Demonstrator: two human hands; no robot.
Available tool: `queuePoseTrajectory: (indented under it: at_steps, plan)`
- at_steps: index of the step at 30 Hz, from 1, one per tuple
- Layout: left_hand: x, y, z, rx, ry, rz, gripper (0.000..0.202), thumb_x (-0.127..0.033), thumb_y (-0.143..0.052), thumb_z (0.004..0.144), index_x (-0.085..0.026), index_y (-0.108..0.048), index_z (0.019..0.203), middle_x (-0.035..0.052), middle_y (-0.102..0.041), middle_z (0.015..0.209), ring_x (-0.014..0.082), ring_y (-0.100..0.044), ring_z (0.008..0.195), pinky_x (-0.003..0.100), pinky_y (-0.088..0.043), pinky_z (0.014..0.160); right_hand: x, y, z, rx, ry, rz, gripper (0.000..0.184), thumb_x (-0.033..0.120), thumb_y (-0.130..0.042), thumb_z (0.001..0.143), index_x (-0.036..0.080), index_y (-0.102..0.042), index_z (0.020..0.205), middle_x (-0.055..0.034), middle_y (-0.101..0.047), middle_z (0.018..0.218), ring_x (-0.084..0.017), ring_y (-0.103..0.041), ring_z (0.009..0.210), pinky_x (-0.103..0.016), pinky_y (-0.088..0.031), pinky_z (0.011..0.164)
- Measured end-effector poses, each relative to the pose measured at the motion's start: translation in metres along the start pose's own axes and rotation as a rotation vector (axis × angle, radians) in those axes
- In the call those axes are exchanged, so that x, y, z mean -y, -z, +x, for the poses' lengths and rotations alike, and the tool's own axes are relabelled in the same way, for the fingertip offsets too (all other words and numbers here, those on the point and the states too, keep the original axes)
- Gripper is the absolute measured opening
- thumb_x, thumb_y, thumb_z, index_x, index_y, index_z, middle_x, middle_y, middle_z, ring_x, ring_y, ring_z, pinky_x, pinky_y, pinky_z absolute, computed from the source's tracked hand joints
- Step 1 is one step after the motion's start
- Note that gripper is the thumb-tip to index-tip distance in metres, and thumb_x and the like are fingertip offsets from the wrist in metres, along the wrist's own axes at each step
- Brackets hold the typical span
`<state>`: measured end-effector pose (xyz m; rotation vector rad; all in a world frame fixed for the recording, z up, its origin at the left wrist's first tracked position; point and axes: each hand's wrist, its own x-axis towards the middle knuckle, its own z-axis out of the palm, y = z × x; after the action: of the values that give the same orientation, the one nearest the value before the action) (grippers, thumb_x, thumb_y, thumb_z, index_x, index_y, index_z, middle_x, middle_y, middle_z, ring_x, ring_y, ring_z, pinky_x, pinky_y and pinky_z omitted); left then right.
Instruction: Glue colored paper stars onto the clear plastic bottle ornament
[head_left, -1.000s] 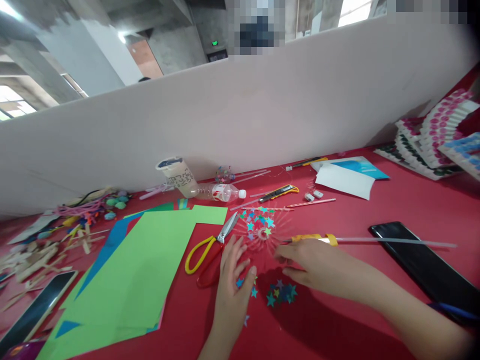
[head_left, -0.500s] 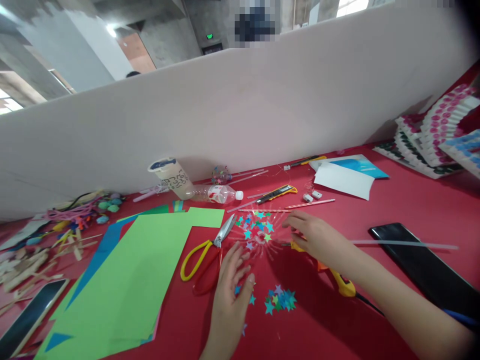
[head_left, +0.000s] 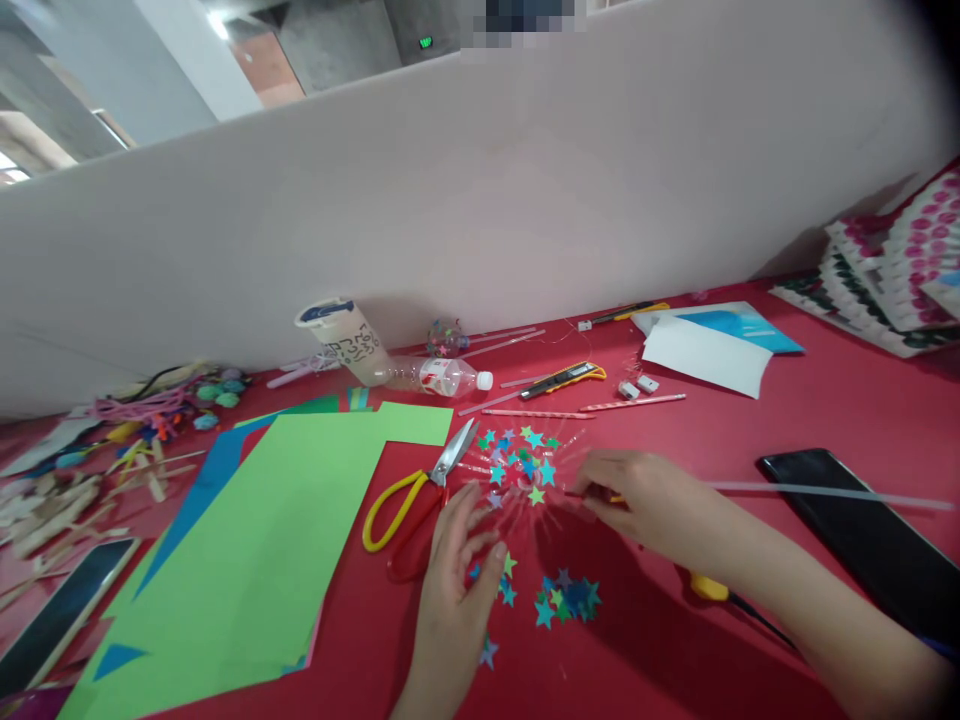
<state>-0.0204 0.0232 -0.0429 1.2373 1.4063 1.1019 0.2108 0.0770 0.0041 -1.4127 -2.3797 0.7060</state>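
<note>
Star sequins lie over a clear plastic piece cut into splayed strips [head_left: 525,515] in front of me. My left hand [head_left: 457,575] rests at its lower left, fingers loosely apart and holding nothing, near scissors [head_left: 431,485] with one yellow and one red handle. At the right of the plastic, my right hand [head_left: 626,495] has its fingers curled round the front of a yellow hot glue gun [head_left: 709,588]. Hand and forearm hide most of the gun; a clear glue stick [head_left: 750,488] runs out to the right. A pile of star sequins [head_left: 574,597] lies nearer me.
Green paper sheets [head_left: 247,540] cover the left. Behind stand a paper cup [head_left: 345,340], a plastic bottle [head_left: 450,378] and a utility knife [head_left: 564,381]. A black phone [head_left: 847,530] lies right, another phone [head_left: 64,610] left. A pale partition [head_left: 480,200] borders the table.
My right hand has lowered and its fingers have closed in round the front of the glue gun. My left hand has barely moved. The view has tipped slightly downward.
</note>
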Motion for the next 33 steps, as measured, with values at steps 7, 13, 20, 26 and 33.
queuePoseTrajectory:
  at_steps: [7,13,20,26,33]
  plan:
    - [-0.002,0.000,0.000,-0.012,0.013,-0.017,0.049,-0.031,-0.060,0.080,-0.031,-0.047,0.128,0.0062,-0.043,0.137,0.0237,-0.050,0.120,0.033,-0.048,0.093,0.002,0.001,-0.001,0.012,-0.003,0.013,0.014,0.012,-0.047,0.083,0.019,-0.059,0.078,-0.0016,-0.060,0.076,-0.013,-0.054,0.066,-0.024,-0.038,0.062]
    - [-0.006,-0.001,0.000,0.004,0.082,-0.079,0.063,-0.033,-0.059,0.081,-0.032,-0.031,0.137,0.0089,-0.043,0.139,0.0248,-0.050,0.120,0.036,-0.045,0.096,0.009,-0.001,-0.001,0.030,0.009,0.038,0.017,0.013,-0.046,0.085,0.020,-0.061,0.080,-0.0018,-0.063,0.077,-0.014,-0.057,0.067,-0.024,-0.040,0.062]
    - [-0.011,-0.006,-0.002,-0.066,0.036,-0.055,0.069,-0.032,-0.060,0.080,-0.038,-0.025,0.139,0.0054,-0.031,0.148,0.0282,-0.044,0.125,0.040,-0.045,0.096,0.025,-0.006,-0.003,0.142,0.045,0.004,0.017,0.014,-0.047,0.085,0.020,-0.063,0.087,-0.0033,-0.067,0.087,-0.019,-0.062,0.079,-0.028,-0.043,0.069]
    - [-0.006,0.001,-0.003,-0.064,-0.068,0.060,0.070,-0.028,-0.058,0.082,-0.037,-0.021,0.140,0.0039,-0.023,0.150,0.0266,-0.029,0.134,0.044,-0.030,0.108,0.046,-0.013,-0.011,0.109,0.111,0.073,0.019,0.015,-0.052,0.082,0.022,-0.062,0.096,-0.0029,-0.068,0.087,-0.017,-0.063,0.078,-0.025,-0.044,0.068]
    - [-0.012,0.003,0.002,-0.173,-0.029,-0.046,0.049,-0.025,-0.057,0.080,-0.030,-0.038,0.125,0.0066,-0.042,0.134,0.0206,-0.049,0.116,0.036,-0.042,0.096,0.022,0.012,-0.011,-0.135,-0.017,0.106,0.018,0.019,-0.048,0.086,0.025,-0.061,0.097,0.0000,-0.068,0.084,-0.013,-0.060,0.064,-0.022,-0.042,0.059]
